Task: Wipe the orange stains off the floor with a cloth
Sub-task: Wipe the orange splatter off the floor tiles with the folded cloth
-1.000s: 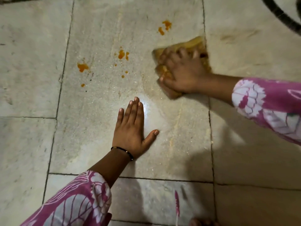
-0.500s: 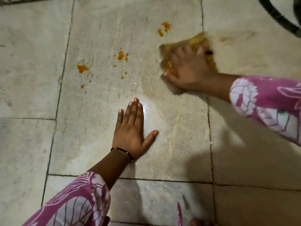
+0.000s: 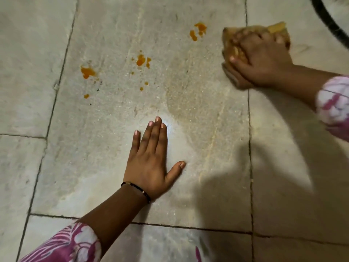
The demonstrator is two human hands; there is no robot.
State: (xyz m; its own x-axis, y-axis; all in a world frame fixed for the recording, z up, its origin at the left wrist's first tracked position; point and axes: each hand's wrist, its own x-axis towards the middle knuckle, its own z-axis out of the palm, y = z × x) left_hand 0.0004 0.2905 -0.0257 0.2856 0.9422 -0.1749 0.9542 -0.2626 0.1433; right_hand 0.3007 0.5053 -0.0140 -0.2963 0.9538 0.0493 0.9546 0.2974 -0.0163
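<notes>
Right hand (image 3: pixel 262 59) is bunched over the soft orange-stained cloth (image 3: pixel 234 48) at the tile joint, just right of the orange stains (image 3: pixel 198 31), left hand (image 3: pixel 151 159) flat, empty; looks limp, so palm it.

Two hands: left hand (image 3: pixel 151 163) flat on floor, right hand (image 3: pixel 262 61) up right of it, pressing one cloth (image 3: pixel 232 44). Orange stains (image 3: pixel 141 60) beyond left hand: three larger patches, one far left, one straight ahead, one ahead to right near cloth; several small drops among them, exact number unclear. One bracelet (image 3: pixel 138 190) at left wrist. Two patterned sleeves (image 3: pixel 71 244). One dark curved band (image 3: pixel 328 17) far upper right.
</notes>
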